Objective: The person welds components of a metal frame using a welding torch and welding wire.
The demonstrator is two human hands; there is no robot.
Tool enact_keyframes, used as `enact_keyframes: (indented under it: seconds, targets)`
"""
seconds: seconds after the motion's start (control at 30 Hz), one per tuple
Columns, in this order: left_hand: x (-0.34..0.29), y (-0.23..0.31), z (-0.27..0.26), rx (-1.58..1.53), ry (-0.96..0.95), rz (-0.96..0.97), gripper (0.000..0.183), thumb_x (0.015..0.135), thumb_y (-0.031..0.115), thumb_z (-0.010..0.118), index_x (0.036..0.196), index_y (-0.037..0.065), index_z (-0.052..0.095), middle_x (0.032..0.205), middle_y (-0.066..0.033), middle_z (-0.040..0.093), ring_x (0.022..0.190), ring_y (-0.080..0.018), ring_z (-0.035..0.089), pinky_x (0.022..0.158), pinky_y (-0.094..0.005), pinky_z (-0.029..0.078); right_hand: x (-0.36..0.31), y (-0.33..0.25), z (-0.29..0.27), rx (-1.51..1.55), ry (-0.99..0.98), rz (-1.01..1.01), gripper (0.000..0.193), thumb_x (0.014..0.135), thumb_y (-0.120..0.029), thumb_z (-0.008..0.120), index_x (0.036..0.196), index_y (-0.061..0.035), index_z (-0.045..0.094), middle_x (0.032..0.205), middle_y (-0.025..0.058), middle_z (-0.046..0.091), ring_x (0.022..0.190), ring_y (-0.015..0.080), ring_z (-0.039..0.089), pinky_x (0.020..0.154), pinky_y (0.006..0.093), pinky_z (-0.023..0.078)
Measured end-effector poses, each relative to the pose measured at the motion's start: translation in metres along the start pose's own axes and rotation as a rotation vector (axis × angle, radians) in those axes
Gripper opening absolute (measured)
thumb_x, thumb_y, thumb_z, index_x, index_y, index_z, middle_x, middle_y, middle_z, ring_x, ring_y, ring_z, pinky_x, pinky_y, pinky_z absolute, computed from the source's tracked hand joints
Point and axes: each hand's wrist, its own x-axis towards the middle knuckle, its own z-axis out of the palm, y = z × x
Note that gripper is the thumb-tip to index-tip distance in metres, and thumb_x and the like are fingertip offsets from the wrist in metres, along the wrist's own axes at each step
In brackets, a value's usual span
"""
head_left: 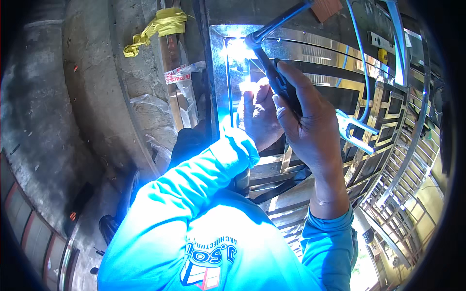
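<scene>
My right hand (310,116) is wrapped round the black handle of a welding torch (275,80). The torch head points at a dazzling arc on a shiny metal frame (221,72). Just below the glare, my left hand (262,119) is closed, fingertips pinched near the metal. A thin filler rod (257,66) seems to run from these fingers toward the arc; glare hides part of it. My left forearm crosses in front of my body in a bright blue sleeve (189,179).
A pale spring clamp (358,132) with a blue cable (361,58) sits right of my right hand. Metal grilles (388,140) extend along the right. At left, yellow cloth (167,23) wraps a post by a concrete wall (92,72). A yellow tape measure (383,56) lies far right.
</scene>
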Motion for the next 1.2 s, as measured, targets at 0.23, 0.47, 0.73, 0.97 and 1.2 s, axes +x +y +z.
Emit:
enact_keyframes:
  seconds: [0.23, 0.47, 0.73, 0.97, 1.2]
  targets:
    - [0.005, -0.006, -0.007, -0.032, 0.020, 0.046, 0.038, 0.080, 0.028, 0.070, 0.117, 0.018, 0.065, 0.123, -0.0032, 0.060, 0.112, -0.0254, 0.048, 0.087, -0.0452, 0.032, -0.002, -0.008, -0.005, 0.138, -0.003, 0.109, 0.048, 0.094, -0.007, 0.066, 0.140, -0.0079, 0.053, 0.118, 0.0178, 0.071, 0.107, 0.0240, 0.071, 0.089, 0.0341, 0.056]
    - [-0.001, 0.001, 0.014, 0.202, 0.100, 0.003, 0.042, 0.083, 0.032, 0.068, 0.123, 0.021, 0.065, 0.134, -0.0079, 0.056, 0.125, -0.0266, 0.045, 0.089, -0.0489, 0.030, -0.002, -0.005, -0.005, 0.078, -0.051, 0.097, 0.048, 0.094, -0.007, 0.066, 0.140, -0.0086, 0.053, 0.118, 0.0177, 0.071, 0.106, 0.0266, 0.072, 0.089, 0.0346, 0.057]
    - [0.005, -0.005, -0.008, 0.106, 0.005, 0.060, 0.036, 0.078, 0.034, 0.069, 0.112, 0.022, 0.067, 0.115, -0.0036, 0.058, 0.109, -0.0280, 0.048, 0.080, -0.0470, 0.033, -0.002, -0.004, -0.001, 0.158, 0.051, 0.046, 0.048, 0.093, -0.011, 0.066, 0.139, -0.0122, 0.054, 0.113, 0.0195, 0.068, 0.097, 0.0374, 0.070, 0.081, 0.0420, 0.057]
    - [0.007, -0.006, -0.007, 0.081, 0.027, 0.090, 0.038, 0.077, 0.034, 0.070, 0.113, 0.021, 0.066, 0.114, -0.0042, 0.057, 0.107, -0.0287, 0.049, 0.080, -0.0467, 0.033, -0.004, -0.005, -0.007, 0.067, -0.055, 0.103, 0.051, 0.093, -0.009, 0.069, 0.142, -0.0098, 0.052, 0.115, 0.0184, 0.072, 0.102, 0.0266, 0.073, 0.087, 0.0348, 0.057]
    - [0.007, -0.006, -0.008, 0.030, 0.049, 0.099, 0.037, 0.078, 0.035, 0.068, 0.112, 0.020, 0.065, 0.111, -0.0039, 0.056, 0.104, -0.0281, 0.049, 0.081, -0.0466, 0.034, -0.005, -0.003, -0.002, 0.155, 0.022, 0.092, 0.051, 0.093, -0.010, 0.068, 0.142, -0.0111, 0.052, 0.112, 0.0170, 0.071, 0.100, 0.0275, 0.073, 0.084, 0.0363, 0.057]
